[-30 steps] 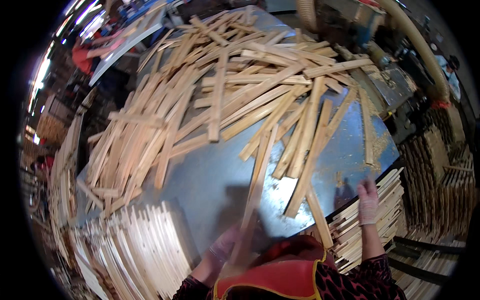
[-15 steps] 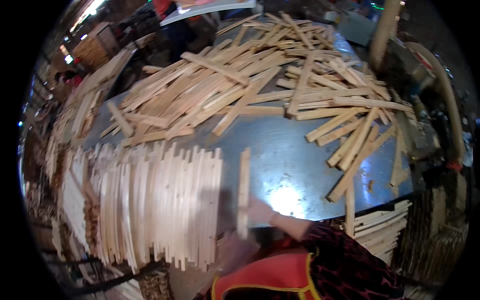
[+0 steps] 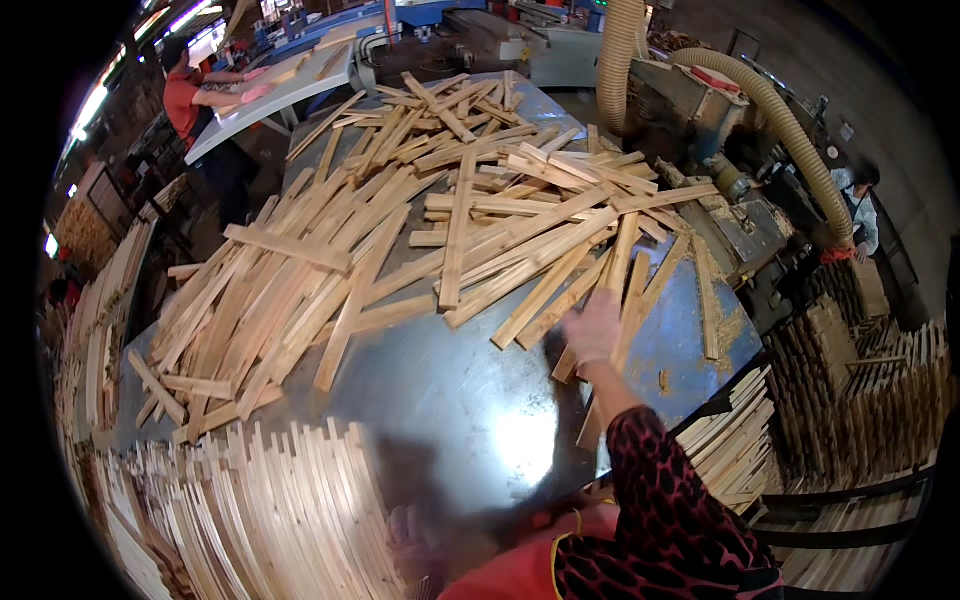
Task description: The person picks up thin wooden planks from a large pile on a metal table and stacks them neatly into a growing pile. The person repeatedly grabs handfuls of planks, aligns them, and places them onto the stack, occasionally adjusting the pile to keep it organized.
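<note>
My right hand is stretched out over the near end of a wooden strip at the right side of a loose heap. Its fingers look apart over the wood; slight blur hides how firmly they touch it. My left hand is a smear low in the view, beside the right end of a row of pale wooden strips laid side by side. Its fingers cannot be made out. The heap of strips lies crisscrossed on a shiny metal table.
A person in a red top handles wood at a white table far left. Ribbed hoses and machinery stand at the far right, where another person is. Stacked strips sit beyond the table's right edge.
My right hand has gone from a single strip near the table's front edge out to the heap. That strip no longer lies apart on the table. The view has swung right.
</note>
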Tool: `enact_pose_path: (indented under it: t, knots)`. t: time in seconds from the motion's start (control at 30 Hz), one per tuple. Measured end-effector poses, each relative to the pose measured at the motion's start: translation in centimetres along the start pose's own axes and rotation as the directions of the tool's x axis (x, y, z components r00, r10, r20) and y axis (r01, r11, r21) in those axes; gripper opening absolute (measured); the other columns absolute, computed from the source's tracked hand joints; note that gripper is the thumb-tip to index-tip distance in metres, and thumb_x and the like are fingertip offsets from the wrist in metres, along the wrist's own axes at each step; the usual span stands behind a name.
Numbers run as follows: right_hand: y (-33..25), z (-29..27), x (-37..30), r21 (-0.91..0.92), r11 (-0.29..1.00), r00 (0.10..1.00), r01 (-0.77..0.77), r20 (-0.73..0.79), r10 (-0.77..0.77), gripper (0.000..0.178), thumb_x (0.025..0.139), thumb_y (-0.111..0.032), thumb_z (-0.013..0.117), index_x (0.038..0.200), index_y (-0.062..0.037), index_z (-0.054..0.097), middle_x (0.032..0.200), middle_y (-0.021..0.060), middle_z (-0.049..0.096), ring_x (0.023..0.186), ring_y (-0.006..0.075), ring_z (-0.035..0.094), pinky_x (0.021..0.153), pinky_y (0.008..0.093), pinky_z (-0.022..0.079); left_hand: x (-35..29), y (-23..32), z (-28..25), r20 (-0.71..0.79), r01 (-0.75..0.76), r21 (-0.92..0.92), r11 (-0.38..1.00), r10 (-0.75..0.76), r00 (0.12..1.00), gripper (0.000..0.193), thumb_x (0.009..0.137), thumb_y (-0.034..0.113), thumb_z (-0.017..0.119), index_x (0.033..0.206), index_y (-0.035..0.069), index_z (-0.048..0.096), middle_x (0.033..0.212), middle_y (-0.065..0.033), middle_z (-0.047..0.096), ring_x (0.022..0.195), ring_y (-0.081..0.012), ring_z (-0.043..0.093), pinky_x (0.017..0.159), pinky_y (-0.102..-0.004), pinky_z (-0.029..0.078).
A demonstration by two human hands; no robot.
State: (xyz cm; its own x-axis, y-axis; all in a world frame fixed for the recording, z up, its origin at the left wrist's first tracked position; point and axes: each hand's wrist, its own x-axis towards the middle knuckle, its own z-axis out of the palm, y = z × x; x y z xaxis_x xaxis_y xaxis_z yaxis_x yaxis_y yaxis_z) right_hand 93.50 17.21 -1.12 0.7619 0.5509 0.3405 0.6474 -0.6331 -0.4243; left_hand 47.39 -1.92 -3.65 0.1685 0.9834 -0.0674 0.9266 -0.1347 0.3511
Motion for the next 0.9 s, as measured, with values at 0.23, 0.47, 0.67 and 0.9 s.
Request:
enact_pose_path:
  t: [0.23, 0.47, 0.67, 0.9]
  knots:
    - [4.4, -1.1, -2.5, 0.382, 0.852, 0.868, -0.357, 0.472, 0.152, 0.083, 0.084, -0.020, 0.076, 0.155, 0.0044, 0.040, 0.125, 0.0328, 0.067, 0.118, 0.0437, 0.067, 0.105, 0.0455, 0.052, 11.0, 11.6, 1.1, 0.196, -0.291, -0.056, 0.955, 0.296, 0.935, 0.085, 0.077, 0.040, 0.083, 0.150, 0.008, 0.052, 0.150, -0.0202, 0.053, 0.135, -0.0426, 0.054, 0.112, -0.0536, 0.044]
    - [8.7, -2.0, -0.6, 0.129, 0.931, 0.760, 0.342, 0.544, -0.355, 0.052, 0.089, -0.016, 0.063, 0.139, -0.0047, 0.058, 0.126, 0.0242, 0.067, 0.122, 0.0366, 0.063, 0.105, 0.0464, 0.048, 15.3, 14.8, 6.5, 0.413, -0.323, 0.087, 0.942, 0.261, 0.873, 0.086, 0.084, 0.038, 0.079, 0.157, 0.010, 0.042, 0.143, -0.0181, 0.058, 0.126, -0.0393, 0.060, 0.103, -0.0503, 0.051]
    - [12.5, 2.7, 11.3, -0.132, 0.523, 0.505, 0.842, 0.536, -0.677, 0.054, 0.078, -0.020, 0.077, 0.130, -0.0106, 0.065, 0.127, 0.0129, 0.069, 0.133, 0.0365, 0.055, 0.111, 0.0494, 0.043, 14.6, 12.8, 2.8, 0.444, -0.191, -0.060, 0.980, 0.198, 0.874, 0.070, 0.088, 0.032, 0.073, 0.152, 0.011, 0.050, 0.117, -0.0170, 0.068, 0.108, -0.0385, 0.066, 0.090, -0.0512, 0.054]
    - [-1.0, -1.3, 6.4, 0.340, 0.625, 0.125, 0.703, 0.806, -0.579, 0.051, 0.075, -0.042, 0.086, 0.113, -0.0100, 0.076, 0.115, 0.0151, 0.072, 0.110, 0.0391, 0.067, 0.097, 0.0456, 0.053, 5.8, -3.2, -4.9, -0.067, -0.050, 0.235, 0.971, 0.067, 0.996, 0.067, 0.083, 0.023, 0.075, 0.147, 0.013, 0.056, 0.112, -0.0132, 0.070, 0.100, -0.0368, 0.068, 0.085, -0.0485, 0.054]
